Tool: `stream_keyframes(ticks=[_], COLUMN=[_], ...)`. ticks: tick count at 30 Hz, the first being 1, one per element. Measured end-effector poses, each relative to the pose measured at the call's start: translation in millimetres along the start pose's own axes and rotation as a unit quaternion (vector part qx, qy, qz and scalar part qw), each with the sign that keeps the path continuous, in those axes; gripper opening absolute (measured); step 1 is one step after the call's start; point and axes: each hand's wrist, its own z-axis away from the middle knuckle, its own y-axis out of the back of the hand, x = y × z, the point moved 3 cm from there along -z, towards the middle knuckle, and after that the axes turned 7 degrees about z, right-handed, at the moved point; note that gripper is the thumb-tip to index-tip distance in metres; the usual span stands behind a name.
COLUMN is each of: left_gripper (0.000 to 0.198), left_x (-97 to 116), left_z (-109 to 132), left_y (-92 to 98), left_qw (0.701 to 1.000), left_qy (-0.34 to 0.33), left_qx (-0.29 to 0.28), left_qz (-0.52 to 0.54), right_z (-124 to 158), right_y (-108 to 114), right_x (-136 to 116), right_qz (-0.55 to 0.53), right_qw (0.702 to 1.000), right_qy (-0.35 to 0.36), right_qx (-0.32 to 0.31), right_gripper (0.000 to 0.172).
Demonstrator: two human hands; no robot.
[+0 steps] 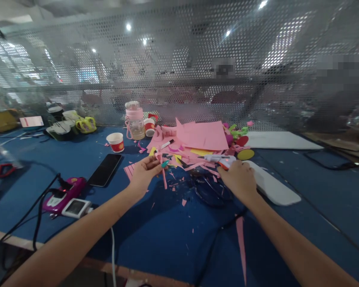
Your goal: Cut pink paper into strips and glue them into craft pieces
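Observation:
My left hand (pixel 145 173) pinches a thin pink paper strip (pixel 164 180), which hangs down between thumb and fingers. Something teal (pixel 165 164) shows at the thumb tip. To the right, my right hand (pixel 239 178) is wrapped round a white and orange glue gun (pixel 223 159), its nozzle pointing left. Behind both hands lies a heap of pink paper sheets (pixel 202 135) with a marker (pixel 164 144) on it. Small pink scraps (pixel 184 202) are scattered over the blue table (pixel 167 235).
A black phone (pixel 105 170), a purple power strip (pixel 66 194) and a white charger (pixel 77 208) lie at left. Beyond stand a paper cup (pixel 116 142) and a pink-lidded bottle (pixel 134 121). White boards (pixel 277 185) are at right; dark cables cross the table.

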Motion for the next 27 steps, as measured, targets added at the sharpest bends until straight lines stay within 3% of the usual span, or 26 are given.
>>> stream_keyframes(ticks=[3,6,8,9,10,12,13,15,17,19,21,23,25,27], left_gripper=[0.032,0.032,0.033,0.034,0.035,0.037,0.037,0.037,0.042,0.049,0.045,0.034,0.030,0.030], left_x=[0.5,0.9,0.2,-0.6,-1.6,-4.4,-5.8,-7.5,-5.2,3.3,16.4,26.1,28.2,24.6], left_z=[0.2,0.2,0.3,0.6,1.2,2.8,3.8,5.1,3.9,-0.2,-5.5,-9.4,-11.9,-12.5], left_y=[-0.5,0.0,0.6,0.5,0.0,-1.7,-2.7,-4.7,-5.4,-1.5,9.1,19.3,24.9,26.7], left_qw=[1.000,0.999,0.999,0.999,0.999,1.000,1.000,1.000,0.999,0.992,0.969,0.926,0.907,0.916], left_qy=[-0.001,0.001,0.004,0.005,0.006,0.006,0.006,0.011,0.002,-0.047,-0.138,-0.195,-0.210,-0.203], left_qx=[0.001,0.022,0.037,0.039,0.037,0.028,0.023,0.002,-0.037,-0.053,0.013,0.075,0.075,0.048], left_qz=[0.014,0.024,0.024,0.020,0.017,0.008,0.004,-0.006,-0.035,-0.100,-0.206,-0.314,-0.358,-0.342], right_z=[1.1,10.1,23.9,32.7,42.3,63.9,74.2,85.8,86.0,78.4,68.3,60.5,56.8,56.5], right_y=[1.4,20.6,38.1,44.9,48.8,46.8,44.2,38.6,33.2,30.5,29.5,27.8,24.8,21.8], right_x=[-0.4,-6.6,-20.6,-31.6,-44.2,-72.0,-83.0,-94.4,-95.5,-89.7,-81.2,-74.1,-70.9,-71.0], right_qz=[-0.009,-0.062,-0.167,-0.251,-0.343,-0.484,-0.526,-0.574,-0.602,-0.627,-0.647,-0.653,-0.656,-0.665], right_qw=[1.000,0.991,0.972,0.955,0.929,0.844,0.795,0.737,0.714,0.707,0.709,0.716,0.717,0.708], right_qy=[-0.005,-0.038,-0.005,0.047,0.102,0.183,0.193,0.157,0.110,0.074,0.047,0.025,0.017,0.023], right_qx=[0.016,0.114,0.163,0.148,0.092,-0.138,-0.233,-0.319,-0.341,-0.318,-0.276,-0.246,-0.236,-0.237], right_gripper=[0.048,0.055,0.051,0.045,0.040,0.037,0.037,0.038,0.040,0.041,0.040,0.041,0.040,0.040])
